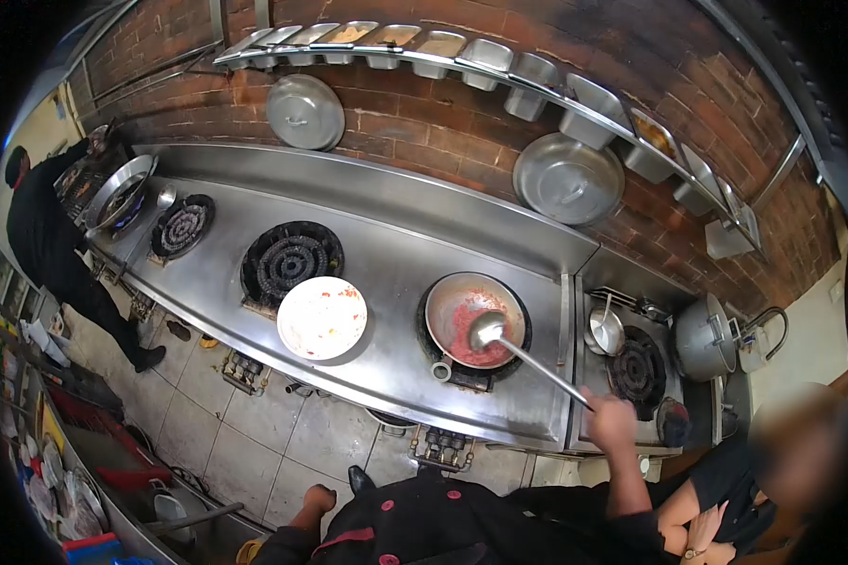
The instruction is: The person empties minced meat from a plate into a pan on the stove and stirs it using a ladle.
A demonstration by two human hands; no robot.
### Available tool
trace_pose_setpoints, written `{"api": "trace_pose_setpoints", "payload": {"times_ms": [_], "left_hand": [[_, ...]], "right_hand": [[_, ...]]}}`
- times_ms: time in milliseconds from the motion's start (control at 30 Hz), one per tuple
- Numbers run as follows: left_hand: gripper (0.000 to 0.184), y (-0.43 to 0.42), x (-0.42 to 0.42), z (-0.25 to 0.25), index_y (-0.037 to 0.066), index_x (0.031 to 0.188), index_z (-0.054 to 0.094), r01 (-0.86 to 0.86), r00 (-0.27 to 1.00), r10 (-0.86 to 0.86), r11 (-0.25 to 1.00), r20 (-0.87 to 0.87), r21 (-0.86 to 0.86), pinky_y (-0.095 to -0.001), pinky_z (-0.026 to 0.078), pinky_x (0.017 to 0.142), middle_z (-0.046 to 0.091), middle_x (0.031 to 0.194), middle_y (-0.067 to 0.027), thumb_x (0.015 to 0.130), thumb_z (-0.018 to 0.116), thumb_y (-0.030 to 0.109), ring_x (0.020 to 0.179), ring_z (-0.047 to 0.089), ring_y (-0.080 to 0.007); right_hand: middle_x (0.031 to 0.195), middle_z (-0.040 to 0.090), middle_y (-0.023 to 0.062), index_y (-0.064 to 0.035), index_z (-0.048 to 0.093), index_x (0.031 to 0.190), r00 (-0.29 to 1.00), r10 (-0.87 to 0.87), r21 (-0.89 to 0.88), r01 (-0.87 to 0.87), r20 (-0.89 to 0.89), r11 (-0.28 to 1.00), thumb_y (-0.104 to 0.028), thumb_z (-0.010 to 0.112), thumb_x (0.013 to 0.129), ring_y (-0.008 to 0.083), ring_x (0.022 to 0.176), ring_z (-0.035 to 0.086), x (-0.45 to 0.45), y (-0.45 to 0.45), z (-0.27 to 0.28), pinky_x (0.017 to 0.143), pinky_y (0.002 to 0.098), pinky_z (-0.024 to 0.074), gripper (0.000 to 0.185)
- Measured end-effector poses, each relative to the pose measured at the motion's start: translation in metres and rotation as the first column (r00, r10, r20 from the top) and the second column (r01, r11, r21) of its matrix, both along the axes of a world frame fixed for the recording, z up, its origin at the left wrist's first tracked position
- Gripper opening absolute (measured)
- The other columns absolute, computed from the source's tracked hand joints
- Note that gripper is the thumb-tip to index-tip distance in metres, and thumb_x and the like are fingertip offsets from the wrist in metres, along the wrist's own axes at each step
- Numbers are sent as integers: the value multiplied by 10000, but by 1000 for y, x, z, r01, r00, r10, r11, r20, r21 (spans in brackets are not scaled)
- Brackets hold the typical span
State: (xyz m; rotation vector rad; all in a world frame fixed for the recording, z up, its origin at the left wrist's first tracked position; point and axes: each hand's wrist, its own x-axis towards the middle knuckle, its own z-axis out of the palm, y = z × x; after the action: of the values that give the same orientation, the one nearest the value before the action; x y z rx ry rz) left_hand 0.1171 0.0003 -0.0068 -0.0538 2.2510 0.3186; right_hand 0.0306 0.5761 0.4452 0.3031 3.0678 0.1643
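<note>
My right hand [612, 422] is wrapped round the handle of a long metal ladle [548, 377]. The ladle's bowl rests in a wok [436, 303] on a burner, touching a reddish, wet-looking food [464, 325] spread over the bottom. My left hand [318, 497] hangs low by my body with its fingers curled in, and no object shows in it. To the left of the wok, a white bowl [321, 318] with reddish scraps inside stands on the steel stove top, by a bare burner.
A steel cooktop [386, 311] runs across the view. Metal food pans [485, 58] line a wall rack. A large pot [703, 339] and a saucepan [605, 331] stand right. One person [52, 235] works far left; another [707, 518] stands close right, arms folded.
</note>
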Motion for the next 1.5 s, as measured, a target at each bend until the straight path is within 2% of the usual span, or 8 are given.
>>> {"api": "trace_pose_setpoints", "payload": {"times_ms": [200,500,567,633,767,1100,1300,1500], "left_hand": [[492,-2,5,0,4,1045,696,73,997,-73,997,29,-15,-440,466,975,641,1170,-228,852,502,412,1134,590,-377],[491,-11,-3,6,-4,1022,695,109,989,-107,994,-97,9,-441,465,971,647,1148,-231,841,507,411,1114,595,-385],[482,-19,4,1,-10,1012,694,-109,983,113,993,-148,37,-452,461,970,653,1130,-234,851,491,396,1102,598,-390],[480,-24,12,7,-11,1012,693,-16,994,17,1000,-104,18,-453,462,968,655,1124,-236,854,487,392,1100,600,-390],[489,-16,23,61,-4,1036,691,-194,981,194,980,6,-50,-451,463,965,653,1137,-234,863,471,397,1102,601,-390],[459,-48,37,59,20,994,713,-172,984,172,985,-50,-2,-442,474,955,661,1132,-207,869,449,374,1100,598,-387],[451,-85,39,-12,-14,915,703,84,994,-82,996,-75,24,-447,474,951,662,1067,-248,861,461,362,1053,608,-408],[431,-108,28,-11,-12,944,699,7,979,2,999,-206,41,-459,485,932,673,1044,-239,866,460,338,999,624,-415]], "right_hand": [[919,685,162,-220,668,1195,990,-86,-103,98,112,990,-226,642,801,369,867,652,24,-4,52,774,495,497,395],[1148,639,276,12,551,1306,935,-305,-640,123,-182,759,-148,620,885,357,1137,614,-13,-17,-150,983,366,448,456],[1001,696,224,33,497,1349,918,-210,-494,18,-337,869,-159,616,896,331,894,691,-17,-28,-166,794,383,533,506],[808,669,159,10,501,1356,884,-387,-782,429,261,453,-183,597,900,242,612,647,-24,-45,-143,575,348,518,504],[634,544,37,-8,469,1385,879,-300,-854,449,370,264,-198,580,915,148,430,471,-5,-37,-88,421,321,405,519],[621,563,39,-27,425,1427,855,-297,-820,503,426,272,-170,573,926,148,413,514,3,-91,-64,382,306,402,541],[642,586,117,13,547,1277,945,-293,-595,152,-147,789,-148,555,890,212,450,558,-32,-59,-172,439,358,437,419],[612,560,38,-21,578,1230,821,-395,-789,539,413,295,-158,571,893,161,439,531,-13,-121,-47,413,317,395,364]]}}
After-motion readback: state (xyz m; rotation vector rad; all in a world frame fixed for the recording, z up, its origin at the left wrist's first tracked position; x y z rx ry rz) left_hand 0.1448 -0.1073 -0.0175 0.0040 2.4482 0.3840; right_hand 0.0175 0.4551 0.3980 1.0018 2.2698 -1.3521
